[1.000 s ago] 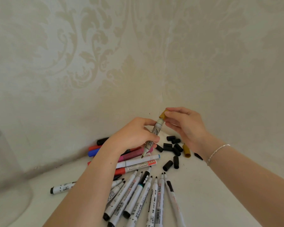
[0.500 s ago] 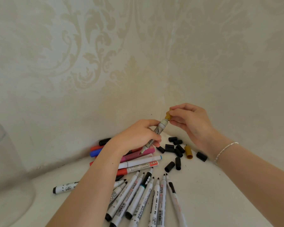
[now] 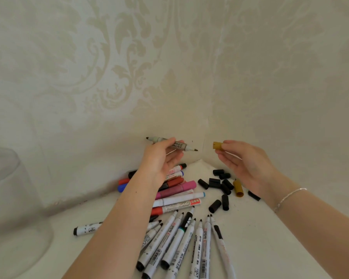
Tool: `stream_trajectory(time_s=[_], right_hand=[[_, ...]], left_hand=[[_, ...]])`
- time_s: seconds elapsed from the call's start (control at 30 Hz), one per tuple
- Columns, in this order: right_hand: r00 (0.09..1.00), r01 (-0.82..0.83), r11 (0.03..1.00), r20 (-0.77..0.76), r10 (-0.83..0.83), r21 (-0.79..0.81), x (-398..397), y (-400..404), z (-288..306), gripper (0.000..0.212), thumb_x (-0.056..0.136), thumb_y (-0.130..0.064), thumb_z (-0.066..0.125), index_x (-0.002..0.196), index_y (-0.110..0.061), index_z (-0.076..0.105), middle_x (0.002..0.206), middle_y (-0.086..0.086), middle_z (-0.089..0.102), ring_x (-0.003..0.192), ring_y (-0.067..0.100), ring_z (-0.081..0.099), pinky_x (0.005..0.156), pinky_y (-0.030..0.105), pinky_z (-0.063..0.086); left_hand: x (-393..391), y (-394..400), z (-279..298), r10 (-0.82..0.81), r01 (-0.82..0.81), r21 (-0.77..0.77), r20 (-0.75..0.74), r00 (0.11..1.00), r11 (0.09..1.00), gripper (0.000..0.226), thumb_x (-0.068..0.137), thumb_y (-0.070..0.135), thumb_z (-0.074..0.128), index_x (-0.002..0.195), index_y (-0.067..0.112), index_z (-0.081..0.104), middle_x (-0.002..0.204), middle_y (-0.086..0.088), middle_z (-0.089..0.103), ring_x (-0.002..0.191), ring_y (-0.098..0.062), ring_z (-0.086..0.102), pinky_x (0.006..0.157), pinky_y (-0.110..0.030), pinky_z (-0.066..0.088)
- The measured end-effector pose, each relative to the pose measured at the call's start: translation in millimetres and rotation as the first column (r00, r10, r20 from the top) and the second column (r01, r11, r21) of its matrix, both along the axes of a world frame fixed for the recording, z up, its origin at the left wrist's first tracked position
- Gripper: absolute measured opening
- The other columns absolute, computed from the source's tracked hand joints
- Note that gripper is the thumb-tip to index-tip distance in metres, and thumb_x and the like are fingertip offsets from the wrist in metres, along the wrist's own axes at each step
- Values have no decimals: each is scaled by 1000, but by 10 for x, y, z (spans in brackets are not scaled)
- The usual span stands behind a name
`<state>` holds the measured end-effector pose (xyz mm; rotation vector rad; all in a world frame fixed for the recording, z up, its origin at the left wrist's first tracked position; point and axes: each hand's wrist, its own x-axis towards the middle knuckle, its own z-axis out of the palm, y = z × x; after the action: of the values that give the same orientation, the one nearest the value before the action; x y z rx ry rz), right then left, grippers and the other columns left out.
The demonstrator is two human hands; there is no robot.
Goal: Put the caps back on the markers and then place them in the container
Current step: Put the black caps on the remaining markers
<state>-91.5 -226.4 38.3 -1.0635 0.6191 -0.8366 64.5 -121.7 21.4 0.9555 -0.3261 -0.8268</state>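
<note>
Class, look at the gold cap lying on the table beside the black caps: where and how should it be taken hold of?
Pinch the gold cap across its round sides near the middle, coming from above. It lies flat, and black caps crowd its left, so a two-finger pinch from above probably fits best.

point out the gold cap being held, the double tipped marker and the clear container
gold cap (image 3: 217, 146), head view, middle of its side
double tipped marker (image 3: 179, 146), head view, labelled barrel
clear container (image 3: 12, 198), head view, its glass wall
</note>
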Motion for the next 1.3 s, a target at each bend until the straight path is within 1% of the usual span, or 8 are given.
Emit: stream_trajectory(time_s=[0.13, 0.33, 0.53, 0.7, 0.83, 0.97, 1.23, 1.3], right_hand=[[995, -100, 995, -13, 100, -27, 43, 98, -26, 15, 82, 7, 62, 95, 0, 60, 94, 17, 73, 89, 25, 72, 78, 28, 59], [991, -102, 986, -100, 89, -131, 108, 186, -42, 13, 80, 6, 67, 90, -2, 63, 96, 17, 71, 92, 25, 71, 79, 26, 58], [963, -43, 946, -266, -47, -322, 172, 233, -38, 14, 77, 5, 70, 84, -7, 69, 94, 18, 71, 90, 28, 69, 72, 23, 56], [917, -97, 838, -376, -134, -537, 174, 289, -26, 12, 81, -9, 71, 85, -20, 72, 81, 2, 72, 70, 13, 65, 63, 13, 51], [908, -97, 766, -372, -194, -636, 205, 314, -64, 11, 81, -13, 72, 86, -22, 73, 72, -6, 69, 65, 4, 61, 63, 14, 47], [900, -51, 718, -344, -269, -695, 223, 324, -103, 11, 81, -13, 72, 90, -19, 76, 71, -10, 68, 62, 0, 59, 58, 6, 46], [899, -12, 591, -268, -347, -806, 242, 373, -117, 13, 82, -11, 72, 94, -12, 76, 76, -4, 70, 65, 3, 61, 60, 6, 45], [897, -16, 547, -254, -363, -837, 253, 382, -125, 10, 82, -8, 70, 91, -9, 76, 74, 1, 70, 64, 14, 62, 56, 12, 46]], left_hand=[[-2, -6, 14, 37, -39, -34, -46, 998, 999, 12, 95, 5, 53, 84, 8, 56, 92, -14, 70, 85, -24, 67, 72, -29, 58], [-37, -14, 31, 36, -37, -45, -25, 999, 998, 11, 95, 4, 53, 84, 6, 56, 90, -16, 69, 82, -24, 67, 72, -30, 59], [-99, -62, 0, 3, -3, 1, 61, 998, 1000, 5, 95, 8, 55, 98, 4, 55, 93, -14, 72, 83, -23, 69, 70, -30, 60], [-111, -67, -6, -27, 24, 31, 90, 996, 999, 16, 95, 9, 55, 109, 0, 55, 93, -14, 72, 81, -23, 70, 70, -30, 60], [-145, -67, 20, -44, 43, 15, 90, 995, 999, 21, 96, 7, 53, 112, -7, 55, 91, -16, 71, 76, -22, 71, 65, -29, 61], [-191, -73, 40, -51, 51, 5, 87, 995, 999, 22, 97, 4, 51, 115, -7, 52, 94, -18, 68, 73, -22, 70, 60, -27, 60], [-215, -42, 131, -82, 81, 11, 97, 992, 997, 15, 97, 2, 50, 110, -5, 51, 88, -16, 67, 73, -23, 68, 58, -28, 60], [-219, -38, 126, -95, 94, 18, 86, 992, 995, 12, 97, 2, 50, 107, -5, 52, 88, -16, 67, 74, -23, 68, 59, -28, 60]])
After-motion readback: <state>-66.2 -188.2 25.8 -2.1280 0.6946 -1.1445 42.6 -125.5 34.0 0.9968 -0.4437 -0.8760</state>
